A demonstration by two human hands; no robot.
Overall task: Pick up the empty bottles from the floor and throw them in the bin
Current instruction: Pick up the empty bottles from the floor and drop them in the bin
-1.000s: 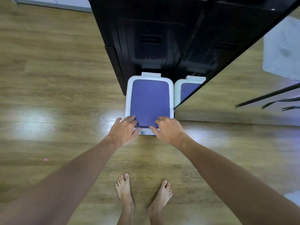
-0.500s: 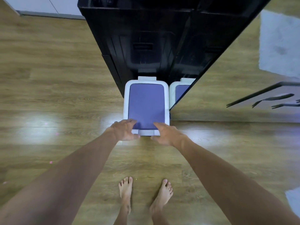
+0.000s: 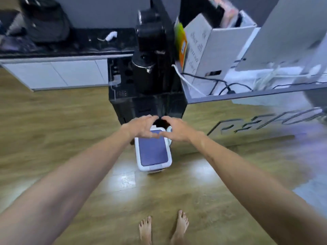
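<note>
Both arms stretch forward over the wooden floor (image 3: 53, 124), the left hand (image 3: 141, 127) and right hand (image 3: 177, 129) meeting above the far end of the bin (image 3: 153, 151). Fingertips and thumbs curve toward each other in a heart-like outline, grasping nothing; the fingers are relaxed and released. The bin stands on the floor against a black cabinet (image 3: 148, 105), its purple lid closed, so its contents are hidden. Bare feet (image 3: 162, 227) stand nearer the camera.

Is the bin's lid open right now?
No, the bin has its purple lid lying flat and shut, with both hands raised above its far end.
</note>
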